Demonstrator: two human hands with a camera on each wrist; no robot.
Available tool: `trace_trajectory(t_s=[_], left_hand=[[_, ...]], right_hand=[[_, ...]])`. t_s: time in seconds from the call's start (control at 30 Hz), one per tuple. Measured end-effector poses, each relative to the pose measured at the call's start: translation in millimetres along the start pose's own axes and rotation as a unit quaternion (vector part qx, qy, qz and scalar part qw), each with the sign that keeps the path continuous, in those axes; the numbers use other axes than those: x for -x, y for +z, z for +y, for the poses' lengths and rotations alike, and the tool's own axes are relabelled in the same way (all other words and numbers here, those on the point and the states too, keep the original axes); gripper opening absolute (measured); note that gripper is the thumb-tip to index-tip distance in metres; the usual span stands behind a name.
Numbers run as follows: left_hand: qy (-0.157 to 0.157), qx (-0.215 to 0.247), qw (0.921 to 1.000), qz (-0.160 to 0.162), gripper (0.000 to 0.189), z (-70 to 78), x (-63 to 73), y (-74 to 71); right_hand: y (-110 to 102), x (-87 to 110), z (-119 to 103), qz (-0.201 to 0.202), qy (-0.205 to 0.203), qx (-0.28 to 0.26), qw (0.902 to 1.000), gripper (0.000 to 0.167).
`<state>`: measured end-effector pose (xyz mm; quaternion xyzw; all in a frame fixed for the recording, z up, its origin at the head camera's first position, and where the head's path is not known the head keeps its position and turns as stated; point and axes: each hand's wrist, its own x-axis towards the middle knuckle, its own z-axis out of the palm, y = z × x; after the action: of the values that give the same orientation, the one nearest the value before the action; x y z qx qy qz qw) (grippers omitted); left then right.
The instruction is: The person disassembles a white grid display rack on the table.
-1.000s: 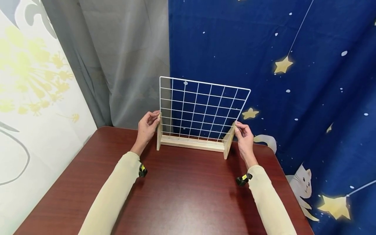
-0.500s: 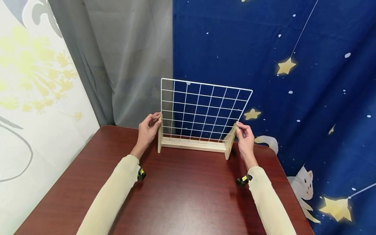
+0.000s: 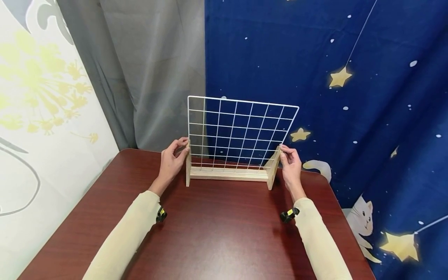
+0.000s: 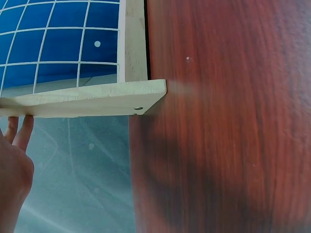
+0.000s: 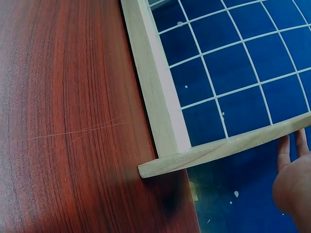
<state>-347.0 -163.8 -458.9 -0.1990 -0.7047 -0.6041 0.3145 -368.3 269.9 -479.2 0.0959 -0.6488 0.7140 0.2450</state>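
Observation:
A white wire grid panel [image 3: 243, 101] stands in a pale wooden stand, leaning back from the person. The stand has a crossbar [image 3: 229, 176] low at the front and a side board at each end. My left hand [image 3: 170, 161] pinches the upper end of the left side board [image 3: 188, 171]. On the other end, my right hand [image 3: 292, 167] pinches the top of the right side board [image 3: 274, 171]. Two screw holes show near the lower corner of the left side board [image 4: 92, 103] in the left wrist view. Both thumbs are hidden in the wrist views.
The stand sits near the back edge of a dark red wooden table [image 3: 217, 229]. Behind the table hang a grey curtain [image 3: 157, 77] and a blue curtain [image 3: 266, 58] with printed stars. A white patterned curtain [image 3: 49, 155] borders the left side.
The stand's left end has come slightly toward the person, with the left hand moving along with it. The right hand and right end have stayed nearly in place.

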Motion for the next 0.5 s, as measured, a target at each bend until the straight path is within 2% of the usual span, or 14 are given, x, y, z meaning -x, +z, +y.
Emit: trace_trajectory(t_s=[0.23, 0.5], left_hand=[[0.005, -0.007, 0.9999, -0.008, 0.013, -5.6, -1.5, -1.4], [0.018, -0.030, 0.9992, -0.018, 0.013, -2.2, -1.4, -4.0]], right_hand=[[1.0, -4.0, 2.1, 0.004, 0.000, -0.001, 1.0000, 0.029], [2.7, -5.2, 5.5, 0.009, -0.004, 0.006, 0.9999, 0.028]])
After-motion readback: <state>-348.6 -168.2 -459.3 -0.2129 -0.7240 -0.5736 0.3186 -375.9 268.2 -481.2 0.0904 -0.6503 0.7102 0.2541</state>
